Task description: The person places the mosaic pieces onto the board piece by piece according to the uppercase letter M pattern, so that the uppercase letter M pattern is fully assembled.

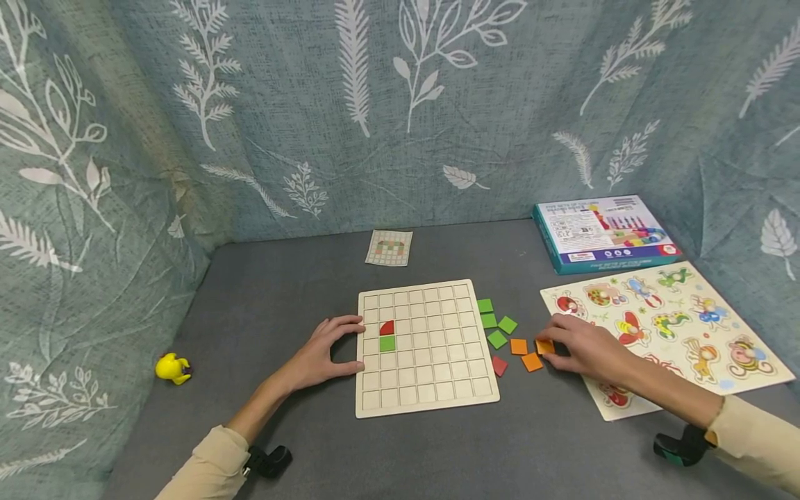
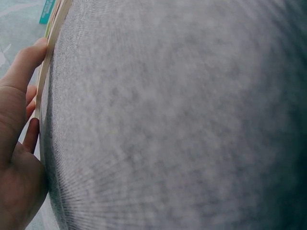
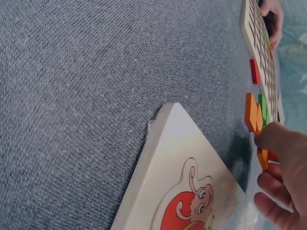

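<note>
A wooden grid board [image 1: 431, 357] lies flat on the dark cloth. In its left part sit a red quarter-round tile [image 1: 387, 328] and, just below, a green square tile [image 1: 387, 344]. My left hand [image 1: 319, 353] touches the board's left edge with thumb and fingertips; the left wrist view shows the board's edge [image 2: 53, 38] beside the thumb. To the right of the board, my right hand [image 1: 587, 345] pinches an orange square tile [image 3: 262, 158] between thumb and fingers. Two more orange tiles [image 1: 519, 346] lie beside that hand.
Several green tiles [image 1: 496, 339] and a red tile [image 1: 499, 366] lie along the board's right edge. An animal puzzle board [image 1: 706, 333] extends under the right forearm, with a blue box [image 1: 606, 236] behind. A pattern card [image 1: 389, 248] lies farther back; a yellow toy [image 1: 171, 368] sits left.
</note>
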Demonstrator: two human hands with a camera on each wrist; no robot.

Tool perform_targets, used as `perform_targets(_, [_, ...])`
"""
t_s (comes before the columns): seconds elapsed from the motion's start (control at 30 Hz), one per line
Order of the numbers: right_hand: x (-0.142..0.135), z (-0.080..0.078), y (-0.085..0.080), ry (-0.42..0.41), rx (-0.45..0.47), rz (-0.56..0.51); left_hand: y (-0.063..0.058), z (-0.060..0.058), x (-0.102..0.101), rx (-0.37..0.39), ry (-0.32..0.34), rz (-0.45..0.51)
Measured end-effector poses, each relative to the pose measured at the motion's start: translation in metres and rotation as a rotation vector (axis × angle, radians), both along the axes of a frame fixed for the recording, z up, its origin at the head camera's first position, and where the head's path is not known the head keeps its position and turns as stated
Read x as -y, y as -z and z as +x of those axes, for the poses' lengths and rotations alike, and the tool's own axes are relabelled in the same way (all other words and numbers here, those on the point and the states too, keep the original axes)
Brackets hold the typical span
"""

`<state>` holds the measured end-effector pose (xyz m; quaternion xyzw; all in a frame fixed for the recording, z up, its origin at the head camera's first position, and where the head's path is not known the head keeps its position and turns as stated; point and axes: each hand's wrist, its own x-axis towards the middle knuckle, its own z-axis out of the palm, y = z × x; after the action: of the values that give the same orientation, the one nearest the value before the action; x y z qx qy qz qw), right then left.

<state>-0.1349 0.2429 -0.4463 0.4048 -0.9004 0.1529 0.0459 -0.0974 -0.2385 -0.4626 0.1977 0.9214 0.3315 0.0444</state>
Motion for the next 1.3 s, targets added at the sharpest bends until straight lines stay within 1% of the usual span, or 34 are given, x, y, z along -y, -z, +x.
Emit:
perform_targets(0.3, [0.0026, 0.0009, -0.0013, 0.013, -0.022, -0.025, -0.0009, 0.0003, 0.0004, 0.001, 0.001, 0.002])
perform_targets(0.57, [0.0034, 0.0018, 0.0004, 0.012, -0.034, -0.038, -0.0022, -0.0001, 0.0, 0.019, -0.007, 0.002])
perform_targets(0.77, [0.0047, 0.0012, -0.0002, 0.015, -0.017, -0.058, -0.0027, -0.0014, 0.0003, 0.017, -0.005, 0.005])
perform_targets(1.03, [0.007, 0.001, 0.0013, -0.006, -0.008, -0.072, -0.0012, -0.0013, 0.001, 0.014, -0.004, 0.0])
perform_targets(1.3, [0.0079, -0.0002, 0.0007, 0.002, 0.01, -0.072, -0.0002, -0.0016, 0.0018, 0.007, 0.002, 0.005])
